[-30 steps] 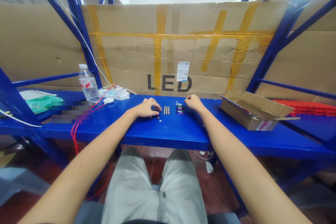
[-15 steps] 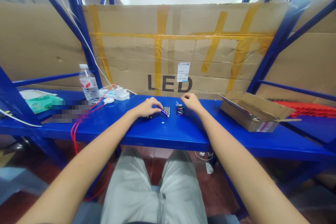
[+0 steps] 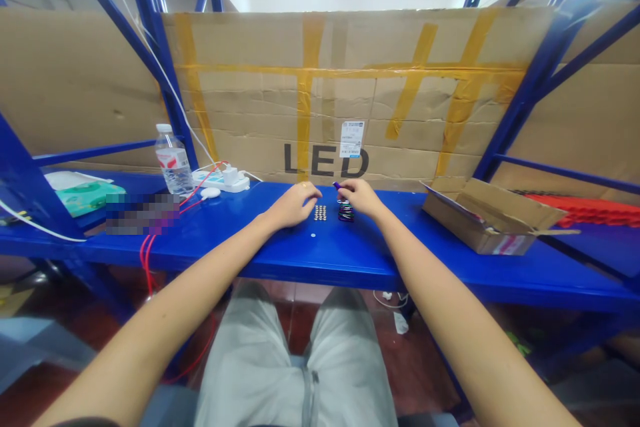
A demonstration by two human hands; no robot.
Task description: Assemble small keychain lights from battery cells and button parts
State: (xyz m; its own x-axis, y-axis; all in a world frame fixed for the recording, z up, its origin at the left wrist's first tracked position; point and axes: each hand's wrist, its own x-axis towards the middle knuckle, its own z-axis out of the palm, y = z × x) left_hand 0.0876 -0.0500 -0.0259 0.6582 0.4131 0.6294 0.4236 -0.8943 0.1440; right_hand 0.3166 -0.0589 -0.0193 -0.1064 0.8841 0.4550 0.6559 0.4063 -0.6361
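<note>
At the far left of the blue shelf (image 3: 350,257) I see a green packet (image 3: 85,197), and next to it a water bottle (image 3: 173,163) standing upright. Just right of the bottle lies a white power strip (image 3: 223,180) with red cables (image 3: 150,250) that hang down over the shelf edge.

My left hand (image 3: 293,205) rests on the shelf, fingers curled downward – if they hold something under them, I cannot tell. Just beside its fingertips is a small block of silver button batteries (image 3: 320,213), set in neat rows, and one single small disc (image 3: 313,235) lies apart, nearer to me.

My right hand (image 3: 357,195) is just right of the batteries. Its fingers are pinched together around a small purple piece (image 3: 337,185), which sticks out at the thumb side, lifted a little above the shelf. Under this hand, touching the shelf, is a little pile of dark and purple pieces (image 3: 345,213).

Further right stands an open cardboard box (image 3: 493,217), well apart from my hands. Behind everything – a big cardboard sheet (image 3: 350,90) with yellow tape and the letters LED.
</note>
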